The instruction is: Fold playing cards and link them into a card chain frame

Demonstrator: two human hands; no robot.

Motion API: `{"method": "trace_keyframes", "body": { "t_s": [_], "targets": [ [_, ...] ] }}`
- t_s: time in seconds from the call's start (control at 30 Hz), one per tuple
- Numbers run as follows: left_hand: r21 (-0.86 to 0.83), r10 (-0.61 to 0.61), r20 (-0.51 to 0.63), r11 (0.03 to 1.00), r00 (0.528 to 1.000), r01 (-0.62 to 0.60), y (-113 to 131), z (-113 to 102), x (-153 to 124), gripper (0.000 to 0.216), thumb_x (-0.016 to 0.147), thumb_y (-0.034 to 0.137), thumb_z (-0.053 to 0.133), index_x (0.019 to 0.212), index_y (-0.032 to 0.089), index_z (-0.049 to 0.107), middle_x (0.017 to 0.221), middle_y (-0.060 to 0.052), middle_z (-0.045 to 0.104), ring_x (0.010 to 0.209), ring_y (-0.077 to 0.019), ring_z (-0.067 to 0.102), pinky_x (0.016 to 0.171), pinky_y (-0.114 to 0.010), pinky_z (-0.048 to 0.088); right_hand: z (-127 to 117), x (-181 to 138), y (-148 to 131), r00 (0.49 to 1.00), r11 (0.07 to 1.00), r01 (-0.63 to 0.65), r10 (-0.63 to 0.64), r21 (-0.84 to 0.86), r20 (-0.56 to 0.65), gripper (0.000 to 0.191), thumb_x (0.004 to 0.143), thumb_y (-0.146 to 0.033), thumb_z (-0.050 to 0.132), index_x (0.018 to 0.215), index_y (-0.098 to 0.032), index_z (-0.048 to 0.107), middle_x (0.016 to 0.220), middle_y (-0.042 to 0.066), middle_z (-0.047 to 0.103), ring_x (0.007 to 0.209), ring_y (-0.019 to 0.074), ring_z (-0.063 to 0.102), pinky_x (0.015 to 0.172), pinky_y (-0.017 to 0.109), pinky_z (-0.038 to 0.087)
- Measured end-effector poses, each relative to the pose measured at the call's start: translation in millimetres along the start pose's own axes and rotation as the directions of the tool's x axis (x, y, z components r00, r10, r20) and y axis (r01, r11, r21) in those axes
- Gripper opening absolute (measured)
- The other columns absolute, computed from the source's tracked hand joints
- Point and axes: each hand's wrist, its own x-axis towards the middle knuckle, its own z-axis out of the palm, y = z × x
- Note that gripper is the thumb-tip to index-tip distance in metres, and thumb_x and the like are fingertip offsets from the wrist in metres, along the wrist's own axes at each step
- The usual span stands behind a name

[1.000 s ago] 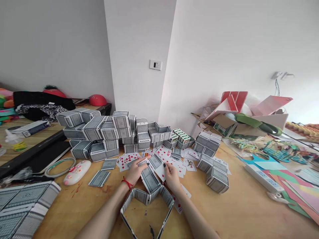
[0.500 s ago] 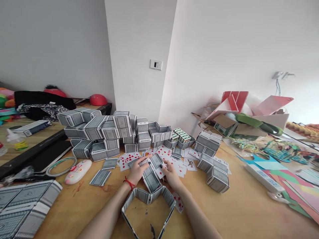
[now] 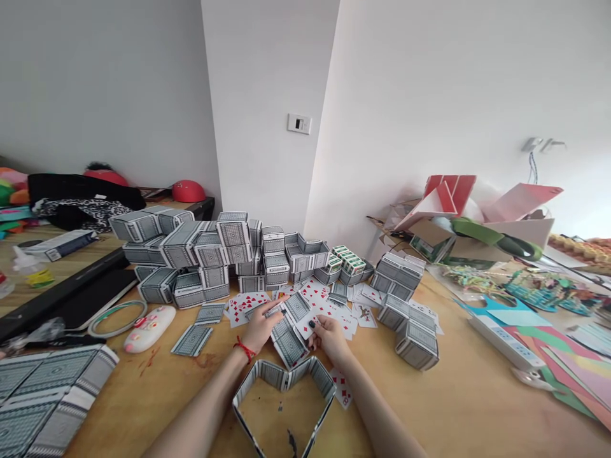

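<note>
Between my hands is a strip of joined playing cards [image 3: 289,344], grey patterned backs up, with a pale flap on its right. My left hand [image 3: 260,326], a red cord on its wrist, is closed on the strip's left edge. At the right edge, my right hand [image 3: 330,337] pinches the pale flap with thumb and fingers; some fingertips are hidden beneath. Just below stands a heart-shaped frame of folded cards [image 3: 273,374], its middle showing bare table. Face-up red-suit cards [image 3: 248,309] lie behind my hands, and one card [image 3: 342,389] is partly under my right forearm.
Card-built blocks [image 3: 181,245] are stacked at the back left, more blocks [image 3: 416,343] stand right. A large card panel [image 3: 42,401] fills the front left. A white decorated case [image 3: 149,329] and loose cards [image 3: 191,340] lie left; a power strip [image 3: 506,342] lies right.
My right fingers have drawn together and slid slightly down along the card edge. The card strip has tilted a little; the heart-shaped frame has stayed in place.
</note>
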Motion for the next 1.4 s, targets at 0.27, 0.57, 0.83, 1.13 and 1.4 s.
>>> {"method": "trace_keyframes", "body": {
  "t_s": [0.27,0.57,0.83,1.13,1.4],
  "targets": [
    [0.068,0.053,-0.011,0.996,0.999,-0.052,6.4,2.1,-2.0,0.036,0.063,0.017,0.059,0.099,0.017,0.063,0.107,-0.006,0.062,0.107,-0.0223,0.049,0.090,-0.029,0.037,3.2,-2.0,-2.4,0.999,0.997,0.033,-0.035,-0.073,-0.035,0.034,0.064,-0.051,0.056,0.064,-0.017,0.047,0.037,-0.005,0.050,0.030,0.0078,0.043,0.033,0.018,0.030],
    [-0.233,-0.085,0.287,0.960,0.954,0.156,3.2,-2.7,1.8,0.045,0.069,0.037,0.052,0.109,0.016,0.057,0.103,-0.009,0.063,0.091,-0.0234,0.057,0.076,-0.033,0.043,-9.9,3.6,-12.1,0.926,0.989,0.128,-0.148,-0.081,-0.349,0.032,0.061,-0.047,0.061,0.069,-0.017,0.051,0.049,-0.006,0.044,0.039,0.0066,0.036,0.037,0.019,0.027],
    [-0.007,-0.051,-0.141,0.999,0.989,0.050,-13.9,-5.3,16.2,0.028,0.057,0.030,0.066,0.081,0.015,0.069,0.083,-0.006,0.069,0.082,-0.0223,0.060,0.069,-0.028,0.043,-6.2,3.8,-12.0,0.939,0.975,0.149,-0.191,-0.162,-0.287,0.036,0.059,-0.052,0.061,0.062,-0.017,0.053,0.043,-0.006,0.042,0.039,0.0085,0.035,0.038,0.021,0.027],
    [0.142,-0.069,-0.199,0.985,0.978,0.098,-17.5,-10.2,20.1,0.017,0.052,0.026,0.070,0.063,0.013,0.066,0.064,-0.005,0.067,0.064,-0.0186,0.059,0.060,-0.026,0.042,-7.3,2.8,-3.2,0.949,0.942,0.166,-0.233,-0.292,-0.213,0.034,0.066,-0.049,0.057,0.060,-0.016,0.054,0.044,-0.005,0.042,0.040,0.0086,0.035,0.040,0.021,0.026],
    [0.062,-0.191,-0.048,0.979,0.980,0.193,-12.8,-10.9,19.5,0.022,0.049,0.021,0.071,0.068,0.012,0.067,0.070,-0.006,0.068,0.066,-0.0163,0.059,0.064,-0.027,0.043,-8.9,-0.3,-8.2,0.960,0.945,0.154,-0.213,-0.290,-0.182,0.037,0.065,-0.052,0.055,0.056,-0.017,0.049,0.044,-0.005,0.040,0.040,0.0081,0.034,0.040,0.020,0.025]
  ]
}}
